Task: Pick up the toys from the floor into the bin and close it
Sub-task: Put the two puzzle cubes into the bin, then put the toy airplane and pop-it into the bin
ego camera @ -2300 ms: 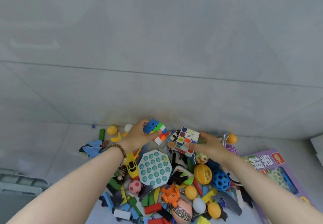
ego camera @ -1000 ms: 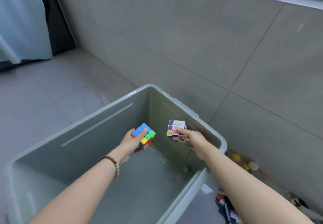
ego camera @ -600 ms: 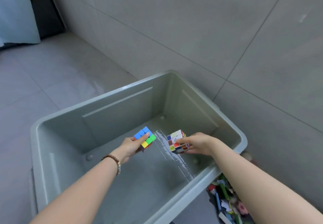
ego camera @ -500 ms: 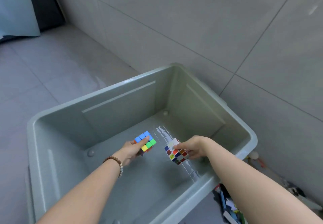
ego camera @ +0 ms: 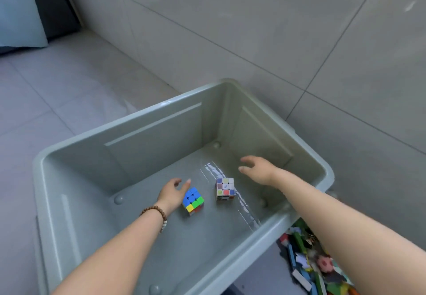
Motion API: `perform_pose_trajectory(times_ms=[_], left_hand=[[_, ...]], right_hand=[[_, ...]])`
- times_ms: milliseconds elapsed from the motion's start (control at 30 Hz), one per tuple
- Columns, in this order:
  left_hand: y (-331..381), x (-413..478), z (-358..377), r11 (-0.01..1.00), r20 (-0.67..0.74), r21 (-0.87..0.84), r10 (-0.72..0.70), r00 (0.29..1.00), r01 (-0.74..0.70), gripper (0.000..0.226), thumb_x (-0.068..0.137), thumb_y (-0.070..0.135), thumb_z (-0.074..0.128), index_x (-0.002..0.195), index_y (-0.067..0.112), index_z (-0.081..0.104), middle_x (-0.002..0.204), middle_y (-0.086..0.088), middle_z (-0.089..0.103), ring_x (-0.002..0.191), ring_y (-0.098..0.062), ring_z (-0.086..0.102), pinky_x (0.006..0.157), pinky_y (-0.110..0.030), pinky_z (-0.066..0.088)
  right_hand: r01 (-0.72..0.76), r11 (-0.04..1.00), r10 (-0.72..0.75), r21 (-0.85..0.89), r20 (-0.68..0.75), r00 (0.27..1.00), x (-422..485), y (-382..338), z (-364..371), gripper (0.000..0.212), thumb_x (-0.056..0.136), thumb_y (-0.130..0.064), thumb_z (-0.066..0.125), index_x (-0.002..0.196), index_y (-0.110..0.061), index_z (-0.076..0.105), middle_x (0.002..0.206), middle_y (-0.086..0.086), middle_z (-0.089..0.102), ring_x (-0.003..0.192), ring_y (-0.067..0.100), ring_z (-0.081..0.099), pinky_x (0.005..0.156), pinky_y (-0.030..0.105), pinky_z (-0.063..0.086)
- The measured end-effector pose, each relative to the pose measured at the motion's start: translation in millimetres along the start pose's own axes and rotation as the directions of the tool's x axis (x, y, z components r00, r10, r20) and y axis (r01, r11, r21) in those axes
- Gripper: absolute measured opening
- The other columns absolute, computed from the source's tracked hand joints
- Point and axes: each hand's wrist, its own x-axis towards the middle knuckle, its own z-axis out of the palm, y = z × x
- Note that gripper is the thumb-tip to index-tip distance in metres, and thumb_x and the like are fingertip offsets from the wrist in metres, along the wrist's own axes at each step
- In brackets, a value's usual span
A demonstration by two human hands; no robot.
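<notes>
A large grey-green plastic bin (ego camera: 149, 119) stands open on the tiled floor against the wall. Two puzzle cubes lie on its bottom: a bright stickerless cube (ego camera: 193, 200) with a blue top, and a white-framed cube (ego camera: 225, 188) to its right. My left hand (ego camera: 172, 192) hovers open just left of the bright cube, barely apart from it. My right hand (ego camera: 258, 170) is open above the bin floor, up and right of the white cube. Both hands hold nothing. No lid is in view.
A heap of mixed toys (ego camera: 309, 262) lies on the floor beside the bin's right corner, partly hidden by my right forearm. A tiled wall (ego camera: 276, 29) runs behind the bin. A light blue curtain (ego camera: 18, 11) hangs at the far left.
Both hands carried the cubes from the toy pile to the bin, lowered them inside and let go. The cubes now rest on the bin floor and both hands have opened and drawn back.
</notes>
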Motion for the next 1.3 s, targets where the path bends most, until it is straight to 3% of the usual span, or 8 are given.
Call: perform_pose_trajectory(times_ms=[233,400,600,667,900,1033,1133,1300], left_hand=[[114.2,-70.2,-10.2,0.880,0.028,0.261,0.405,0.914,-0.398,0.057,0.092,0.047,0.047,0.136,0.011,0.043,0.141,-0.005,0.047,0.129,-0.022,0.044,0.108,-0.035,0.035],[183.5,-144.1,25.4,0.669,0.114,0.459,0.608,0.785,-0.585,0.057,0.093,0.050,0.042,0.139,0.015,0.039,0.140,-0.005,0.045,0.130,-0.026,0.037,0.104,-0.040,0.037],[208.9,-209.1,113.4,0.421,0.348,0.390,0.756,0.554,-0.819,0.048,0.094,0.044,0.047,0.134,0.019,0.045,0.139,0.002,0.046,0.130,-0.016,0.038,0.105,-0.032,0.035],[204.7,-216.9,149.3,0.369,0.445,0.406,0.719,0.534,-0.836,0.049,0.093,0.046,0.047,0.134,0.019,0.046,0.139,0.002,0.046,0.128,-0.016,0.040,0.104,-0.033,0.037],[145.9,-180.9,259.4,0.475,0.605,0.569,0.311,0.733,-0.671,0.063,0.091,0.052,0.047,0.139,0.013,0.038,0.141,-0.008,0.045,0.125,-0.024,0.047,0.102,-0.036,0.041],[121.5,-157.9,305.5,0.623,0.599,0.518,0.225,0.769,-0.586,0.046,0.095,0.040,0.047,0.132,0.013,0.048,0.137,-0.005,0.051,0.125,-0.024,0.048,0.096,-0.028,0.039],[107.3,-136.0,331.6,0.670,0.557,0.544,0.163,0.815,-0.506,0.056,0.089,0.056,0.046,0.128,0.016,0.051,0.132,-0.004,0.055,0.120,-0.025,0.051,0.097,-0.032,0.040],[93.0,-105.7,365.5,0.698,0.446,0.592,0.131,0.885,-0.402,0.054,0.085,0.066,0.044,0.068,0.015,0.050,0.067,0.003,0.054,0.072,-0.020,0.054,0.067,-0.029,0.043]], right_hand=[[0.227,0.973,-0.207,0.031,-0.307,0.929,-115.5,28.6,-108.7,0.056,0.090,-0.036,0.059,0.140,-0.024,0.040,0.146,-0.003,0.040,0.135,0.012,0.036,0.104,0.020,0.026],[0.059,0.998,-0.064,-0.023,-0.374,0.925,-208.6,114.1,-146.5,0.065,0.085,-0.041,0.063,0.142,-0.026,0.034,0.150,-0.003,0.034,0.138,0.014,0.031,0.110,0.028,0.025],[-0.133,0.987,0.156,0.091,-0.333,0.930,-280.9,224.9,-116.3,0.076,0.081,-0.046,0.066,0.145,-0.025,0.030,0.152,-0.001,0.029,0.139,0.017,0.029,0.111,0.032,0.026],[-0.189,0.971,0.225,0.146,-0.301,0.927,-288.3,257.6,-97.9,0.078,0.081,-0.047,0.066,0.145,-0.023,0.030,0.152,0.000,0.029,0.139,0.019,0.030,0.111,0.033,0.027],[-0.301,0.878,0.385,0.372,-0.177,0.906,-259.9,347.6,-29.8,0.076,0.081,-0.046,0.066,0.143,-0.016,0.033,0.151,0.005,0.032,0.138,0.021,0.032,0.110,0.031,0.028],[-0.338,0.805,0.447,0.487,-0.122,0.886,-219.8,384.1,-2.8,0.074,0.083,-0.046,0.064,0.142,-0.010,0.036,0.149,0.007,0.035,0.135,0.023,0.036,0.106,0.030,0.031],[-0.345,0.767,0.462,0.541,-0.093,0.882,-190.6,400.0,9.5,0.073,0.084,-0.044,0.064,0.141,-0.008,0.037,0.148,0.007,0.037,0.135,0.023,0.037,0.105,0.029,0.032],[-0.371,0.758,0.498,0.537,-0.108,0.861,-149.8,417.5,23.2,0.066,0.081,-0.050,0.064,0.131,-0.009,0.049,0.133,0.010,0.053,0.120,0.025,0.051,0.098,0.034,0.042]])
